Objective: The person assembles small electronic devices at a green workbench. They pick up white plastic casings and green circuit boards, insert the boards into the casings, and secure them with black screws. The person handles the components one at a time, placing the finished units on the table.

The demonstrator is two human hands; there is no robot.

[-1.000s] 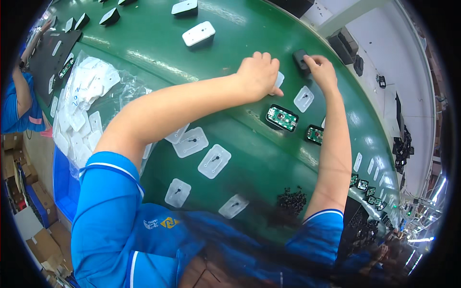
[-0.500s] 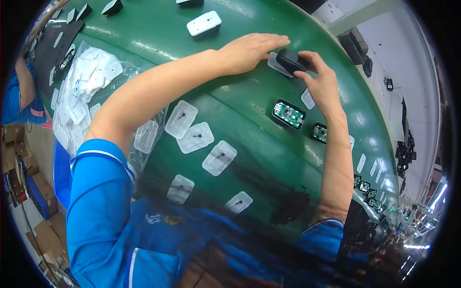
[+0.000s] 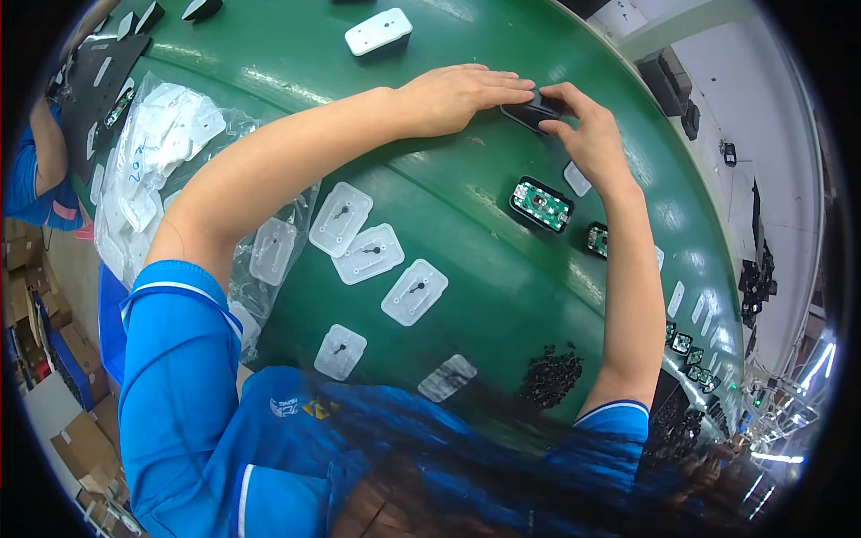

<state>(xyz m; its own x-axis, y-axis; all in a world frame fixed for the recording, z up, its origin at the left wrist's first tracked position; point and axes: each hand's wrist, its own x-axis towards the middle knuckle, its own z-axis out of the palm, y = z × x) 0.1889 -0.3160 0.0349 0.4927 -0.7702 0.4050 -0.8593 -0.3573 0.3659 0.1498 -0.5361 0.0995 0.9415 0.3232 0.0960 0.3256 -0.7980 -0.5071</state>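
Observation:
A small black plastic case (image 3: 536, 113) lies on the green table, partly covered by my fingers. My right hand (image 3: 587, 134) grips its right end between thumb and bent fingers. From the left, my left hand (image 3: 466, 97) reaches over with fingers stretched out flat, their tips at the case's far edge; its thumb is hidden. Nearer me sits an open black case with a green circuit board (image 3: 541, 204). Beside it are a translucent cover plate (image 3: 577, 178) and another case with a board (image 3: 597, 238), partly behind my right forearm.
Several translucent cover plates (image 3: 415, 292) lie near me, with a pile of small black parts (image 3: 551, 377) to their right. At left is a clear bag of white plates (image 3: 175, 134). A white-topped black case (image 3: 378, 32) stands farther off. Another person's arm (image 3: 47, 148) shows at far left.
The black case has come down and left, over the spot where a translucent plate showed; that plate is out of sight now. My left fingers have moved onto the case's edge.

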